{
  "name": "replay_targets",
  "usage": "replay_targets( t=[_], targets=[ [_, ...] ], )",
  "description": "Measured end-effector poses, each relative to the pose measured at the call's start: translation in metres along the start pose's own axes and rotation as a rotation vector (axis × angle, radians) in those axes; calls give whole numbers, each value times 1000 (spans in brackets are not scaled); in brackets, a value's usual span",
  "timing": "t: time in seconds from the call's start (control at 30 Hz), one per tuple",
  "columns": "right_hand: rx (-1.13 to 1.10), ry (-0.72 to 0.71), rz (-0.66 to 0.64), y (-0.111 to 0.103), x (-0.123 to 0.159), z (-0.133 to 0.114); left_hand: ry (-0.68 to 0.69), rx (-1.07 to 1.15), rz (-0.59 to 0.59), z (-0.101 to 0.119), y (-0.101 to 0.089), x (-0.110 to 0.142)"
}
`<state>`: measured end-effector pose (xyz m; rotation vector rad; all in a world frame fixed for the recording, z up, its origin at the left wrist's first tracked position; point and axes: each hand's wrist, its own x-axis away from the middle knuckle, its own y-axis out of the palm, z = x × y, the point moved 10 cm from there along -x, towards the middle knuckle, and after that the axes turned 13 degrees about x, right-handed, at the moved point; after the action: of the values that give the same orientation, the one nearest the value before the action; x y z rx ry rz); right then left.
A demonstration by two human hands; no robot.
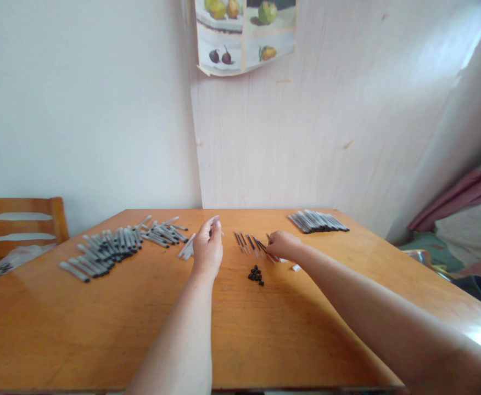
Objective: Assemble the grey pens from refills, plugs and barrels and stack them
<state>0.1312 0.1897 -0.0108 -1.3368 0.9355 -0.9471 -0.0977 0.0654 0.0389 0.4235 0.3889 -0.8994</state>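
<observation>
My left hand [208,244] is raised over the middle of the table, its thumb and fingers pressed together. Whatever it holds, if anything, is hidden. Beside it lie a few whitish pen barrels [187,248]. To the right, my right hand [284,244] is closed at the row of thin pen refills [252,242], its fingertips pinched at one of them; the hand covers part of the row. Small black pen caps or plugs [255,274] sit in a little heap in front of the refills. A small white piece [296,267] lies under my right wrist.
Many grey pens with black ends [104,249] spread across the left of the wooden table [240,340], with a looser group [164,233] behind. A neat row of pens [317,221] lies at the back right. A wooden chair [22,225] stands left; the wall [265,148] rises behind.
</observation>
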Motion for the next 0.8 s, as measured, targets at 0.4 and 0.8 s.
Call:
replay_targets(
  t=[0.4, 0.8],
  targets=[
    [-44, 42, 47, -7, -8, 1, -70, -40, -42, -12, 8, 1],
    [-897, -56, 91, -26, 32, -7, -216, 96, -243, -16, 38, 19]
  ],
)
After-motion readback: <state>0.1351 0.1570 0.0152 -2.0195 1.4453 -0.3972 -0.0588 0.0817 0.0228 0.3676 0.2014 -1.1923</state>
